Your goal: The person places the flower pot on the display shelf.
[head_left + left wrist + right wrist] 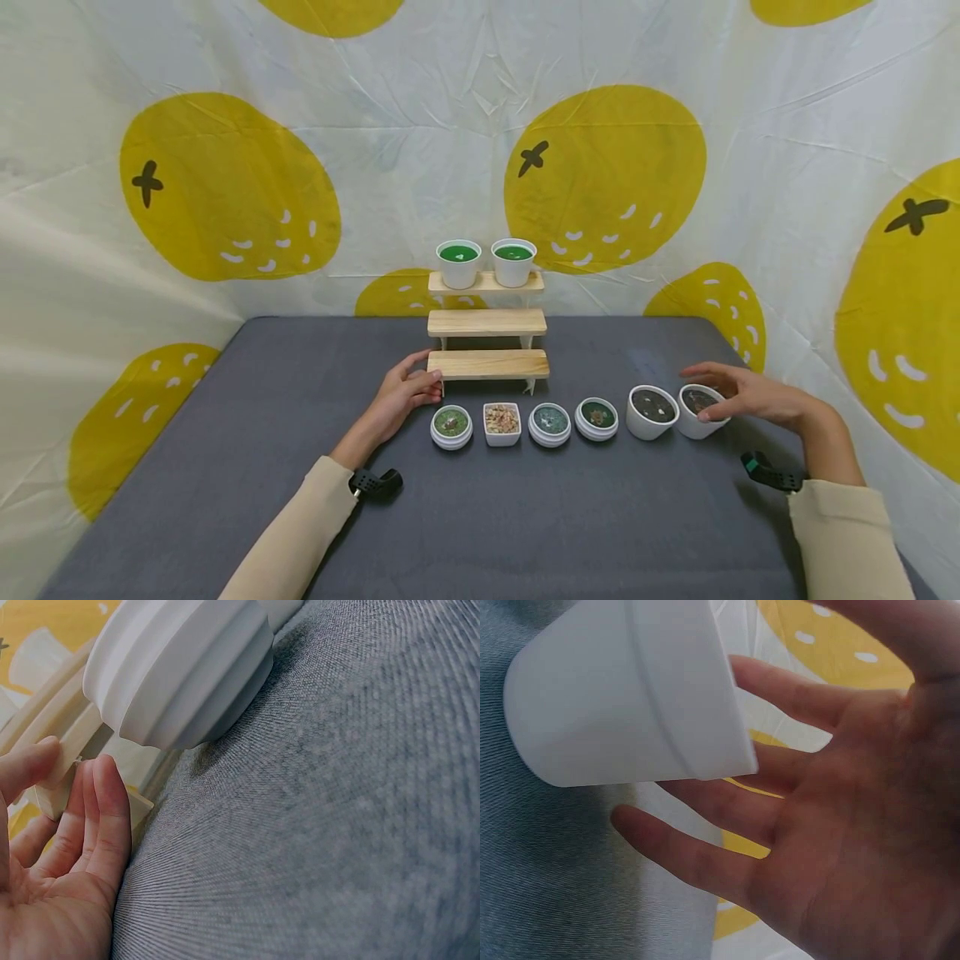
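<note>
A three-step wooden stand [488, 364] is at the middle of the table. My left hand [397, 400] is at the left end of its lowest step, thumb on the near side and fingers behind, pinching the edge. Close by the left hand is a ribbed white pot [180, 671], seen from the head as a round pot with green filling [451, 423]. My right hand [757, 397] hovers around the rightmost white pot [694, 424], which has dark filling. In the right wrist view the fingers [697, 851] extend loosely past that pot's far side, with the thumb near its rim.
Two white pots with green tops [459, 265] stand on the highest step. In the front row are a square pot of pale chips [502, 423], two round pots [550, 424] with greenish filling, and a taller dark-filled pot [649, 412]. A patterned curtain hangs behind the grey table [562, 525].
</note>
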The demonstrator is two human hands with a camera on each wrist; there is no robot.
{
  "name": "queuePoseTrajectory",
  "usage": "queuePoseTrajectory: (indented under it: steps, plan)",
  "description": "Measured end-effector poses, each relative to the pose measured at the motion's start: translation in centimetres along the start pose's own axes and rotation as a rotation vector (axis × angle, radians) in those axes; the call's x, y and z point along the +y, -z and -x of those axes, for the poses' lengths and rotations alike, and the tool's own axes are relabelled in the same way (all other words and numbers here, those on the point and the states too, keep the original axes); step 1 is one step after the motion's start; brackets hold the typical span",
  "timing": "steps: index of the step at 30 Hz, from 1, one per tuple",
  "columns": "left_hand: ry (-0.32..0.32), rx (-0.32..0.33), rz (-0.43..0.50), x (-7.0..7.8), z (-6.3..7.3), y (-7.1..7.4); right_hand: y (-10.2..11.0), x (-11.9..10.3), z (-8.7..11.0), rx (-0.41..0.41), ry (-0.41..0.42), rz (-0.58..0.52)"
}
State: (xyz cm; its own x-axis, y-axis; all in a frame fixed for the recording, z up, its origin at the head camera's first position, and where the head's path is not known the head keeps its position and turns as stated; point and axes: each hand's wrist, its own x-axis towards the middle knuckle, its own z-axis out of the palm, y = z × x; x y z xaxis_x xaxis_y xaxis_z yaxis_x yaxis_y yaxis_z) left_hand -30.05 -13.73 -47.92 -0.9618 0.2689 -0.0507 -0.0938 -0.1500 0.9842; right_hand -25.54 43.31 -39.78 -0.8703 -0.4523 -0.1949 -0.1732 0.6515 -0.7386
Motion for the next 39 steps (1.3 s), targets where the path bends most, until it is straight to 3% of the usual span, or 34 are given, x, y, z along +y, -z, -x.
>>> queuePoseTrajectory:
  steps: [13,26,39]
  plan:
    - [-0.01,-0.003,-0.006,-0.2,-0.1,0.2,0.3,-0.2,0.3,-0.103,-0.025,0.022]
    - [-0.012,-0.008,-0.024,-0.3,-0.1,0.2,0.0,0.3,0.0,0.003,-0.013,0.057]
    - [-0.009,0.006,-0.015,-0.3,0.0,0.1,-0.2,1.2,-0.1,0.008,0.036,0.016]
